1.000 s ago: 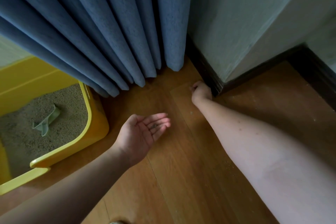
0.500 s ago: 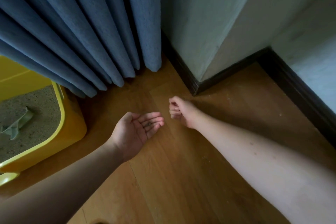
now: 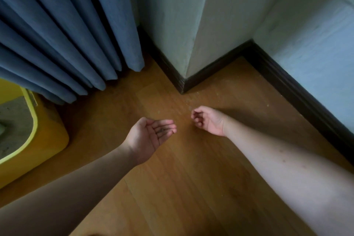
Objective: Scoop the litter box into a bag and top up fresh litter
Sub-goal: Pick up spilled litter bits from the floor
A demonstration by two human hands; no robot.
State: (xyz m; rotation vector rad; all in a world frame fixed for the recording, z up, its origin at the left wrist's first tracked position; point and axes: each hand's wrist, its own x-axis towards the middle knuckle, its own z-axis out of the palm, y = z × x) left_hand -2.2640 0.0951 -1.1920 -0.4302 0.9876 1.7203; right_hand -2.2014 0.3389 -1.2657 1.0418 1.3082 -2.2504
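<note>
Yellow litter box (image 3: pixel 47 140) is seen left of the wall corner (image 3: pixel 182 86), its long way hidden. Left hand (image 3: pixel 151 136) is held palm-up, fingers straight; right hand (image 3: pixel 207 120) is curled, maybe empty.

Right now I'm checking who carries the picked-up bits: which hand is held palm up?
The left hand: palm up, fingers straight, dark specks on them. The right hand is curled, fingers tucked.
</note>
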